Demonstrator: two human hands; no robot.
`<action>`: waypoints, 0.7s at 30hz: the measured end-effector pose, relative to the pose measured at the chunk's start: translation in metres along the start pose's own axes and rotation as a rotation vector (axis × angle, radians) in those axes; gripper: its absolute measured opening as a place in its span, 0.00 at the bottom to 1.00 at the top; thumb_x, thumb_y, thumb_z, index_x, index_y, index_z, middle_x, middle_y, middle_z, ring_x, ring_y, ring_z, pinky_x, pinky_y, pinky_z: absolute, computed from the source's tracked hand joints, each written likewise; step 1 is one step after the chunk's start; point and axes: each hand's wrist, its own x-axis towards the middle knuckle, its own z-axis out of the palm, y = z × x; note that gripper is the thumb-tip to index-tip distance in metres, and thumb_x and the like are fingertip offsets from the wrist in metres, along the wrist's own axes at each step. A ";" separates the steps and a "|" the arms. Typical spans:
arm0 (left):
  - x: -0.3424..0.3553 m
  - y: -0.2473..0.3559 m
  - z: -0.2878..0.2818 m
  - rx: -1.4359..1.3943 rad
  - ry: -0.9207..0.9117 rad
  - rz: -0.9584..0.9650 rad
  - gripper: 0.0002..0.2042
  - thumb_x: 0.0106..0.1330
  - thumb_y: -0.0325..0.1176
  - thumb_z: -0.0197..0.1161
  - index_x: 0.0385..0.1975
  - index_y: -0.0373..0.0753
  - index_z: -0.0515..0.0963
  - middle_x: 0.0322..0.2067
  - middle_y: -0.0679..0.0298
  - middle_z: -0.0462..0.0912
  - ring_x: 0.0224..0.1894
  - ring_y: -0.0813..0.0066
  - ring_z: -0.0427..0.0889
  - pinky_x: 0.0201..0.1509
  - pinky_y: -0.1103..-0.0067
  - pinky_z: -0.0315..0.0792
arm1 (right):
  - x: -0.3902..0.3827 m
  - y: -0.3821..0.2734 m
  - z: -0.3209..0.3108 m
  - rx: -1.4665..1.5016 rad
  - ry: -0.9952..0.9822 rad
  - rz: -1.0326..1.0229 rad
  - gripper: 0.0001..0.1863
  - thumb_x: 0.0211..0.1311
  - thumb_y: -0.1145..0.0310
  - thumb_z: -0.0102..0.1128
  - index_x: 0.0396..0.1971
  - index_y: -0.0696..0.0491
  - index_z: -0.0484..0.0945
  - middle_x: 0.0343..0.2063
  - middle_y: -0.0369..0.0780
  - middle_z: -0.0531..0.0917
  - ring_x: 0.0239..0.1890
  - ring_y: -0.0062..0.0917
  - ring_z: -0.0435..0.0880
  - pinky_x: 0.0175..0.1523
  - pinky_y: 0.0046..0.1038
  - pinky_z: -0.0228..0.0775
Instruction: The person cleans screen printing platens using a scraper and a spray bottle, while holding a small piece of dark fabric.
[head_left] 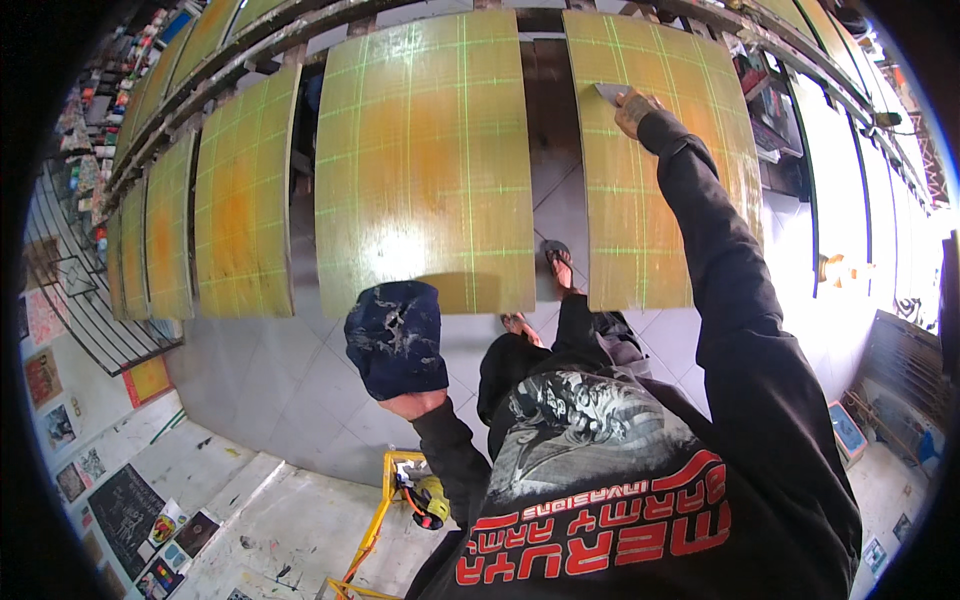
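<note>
My right hand reaches far over a yellow-orange panel at the right, which is crossed by bright green grid lines. Its fingers are closed on a grey, flat-bladed scraper, whose tip lies at the panel's surface. Nearer to me, my left hand is mostly hidden by a dark blue cloth with pale smears, and only skin near the wrist shows. This cloth bunches over the hand at the near edge of the middle panel, which has the same green lines and a glossy sheen.
More such panels stand in a row to the left, along a wooden rail. Narrow gaps part them. Below are grey floor tiles. A yellow metal frame with a yellow-black tool stands beside my left arm.
</note>
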 end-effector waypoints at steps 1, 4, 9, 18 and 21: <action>-0.018 -0.006 -0.014 -0.002 0.001 -0.011 0.18 0.72 0.38 0.48 0.56 0.39 0.74 0.58 0.54 0.75 0.59 0.56 0.75 0.64 0.60 0.68 | -0.011 0.015 0.011 0.013 0.014 -0.007 0.31 0.57 0.76 0.45 0.62 0.35 0.69 0.55 0.42 0.79 0.56 0.41 0.78 0.57 0.39 0.72; -0.021 -0.017 -0.025 -0.019 0.029 -0.055 0.18 0.72 0.39 0.48 0.57 0.39 0.74 0.59 0.54 0.74 0.59 0.56 0.74 0.65 0.59 0.67 | 0.014 0.021 0.015 -0.005 -0.001 -0.049 0.30 0.57 0.73 0.49 0.61 0.36 0.70 0.54 0.41 0.79 0.57 0.41 0.78 0.58 0.38 0.72; -0.012 -0.028 0.011 0.035 0.053 -0.033 0.20 0.73 0.39 0.45 0.58 0.37 0.72 0.59 0.51 0.73 0.59 0.53 0.73 0.66 0.57 0.65 | 0.094 0.015 0.011 -0.047 0.076 -0.054 0.26 0.57 0.67 0.53 0.59 0.36 0.73 0.51 0.41 0.81 0.56 0.44 0.77 0.58 0.38 0.72; -0.018 -0.037 0.036 0.165 0.047 0.021 0.19 0.72 0.37 0.46 0.59 0.35 0.68 0.59 0.51 0.71 0.59 0.54 0.72 0.67 0.59 0.65 | 0.105 0.014 0.066 0.250 0.788 -0.113 0.25 0.68 0.64 0.48 0.65 0.42 0.67 0.36 0.52 0.82 0.37 0.46 0.81 0.42 0.45 0.74; -0.016 -0.033 0.034 0.281 0.030 0.056 0.20 0.72 0.37 0.46 0.59 0.35 0.68 0.59 0.51 0.71 0.60 0.54 0.71 0.67 0.59 0.64 | 0.028 -0.001 0.049 0.438 0.768 -0.296 0.25 0.69 0.67 0.49 0.66 0.45 0.67 0.37 0.53 0.81 0.32 0.41 0.80 0.37 0.40 0.72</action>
